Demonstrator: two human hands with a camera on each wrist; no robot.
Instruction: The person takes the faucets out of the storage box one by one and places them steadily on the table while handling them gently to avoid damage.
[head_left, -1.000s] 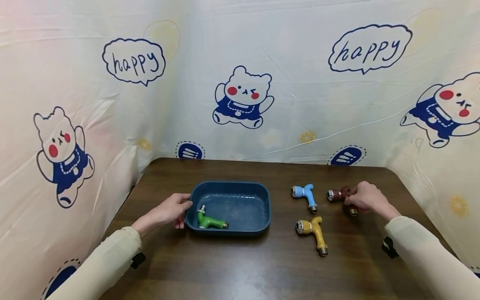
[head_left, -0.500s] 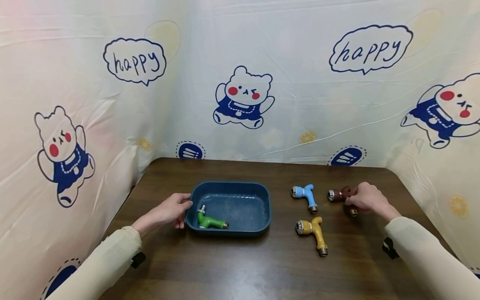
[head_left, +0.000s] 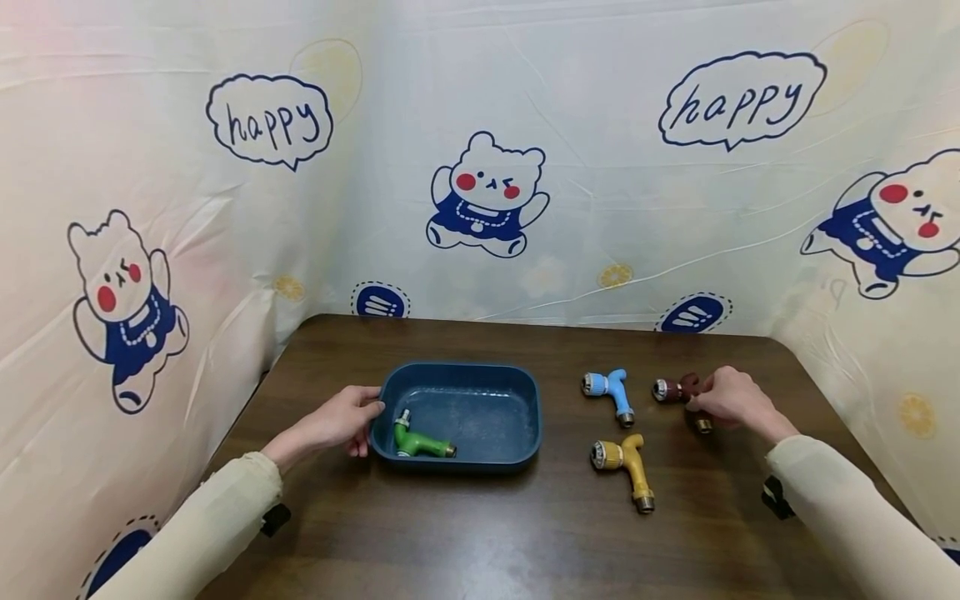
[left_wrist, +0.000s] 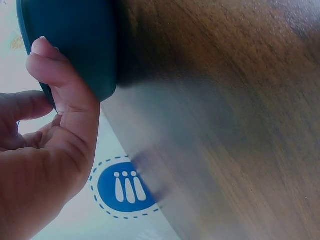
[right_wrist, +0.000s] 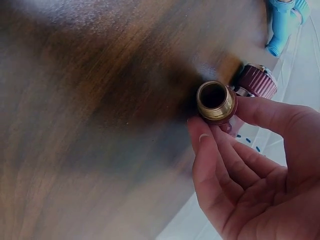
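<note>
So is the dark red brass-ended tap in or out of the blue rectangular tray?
Out: the right hand pinches the dark red tap right of the blue tray, which holds only a green, metal-ended tap.

This is a curtained booth, printed cloth point(head_left: 607, 200) on 3 sides.

The wood-grain table point(head_left: 480, 533) looks glossy, the basin point(head_left: 480, 421) smooth plastic, the maroon tap point(head_left: 678, 389) metal-threaded.
</note>
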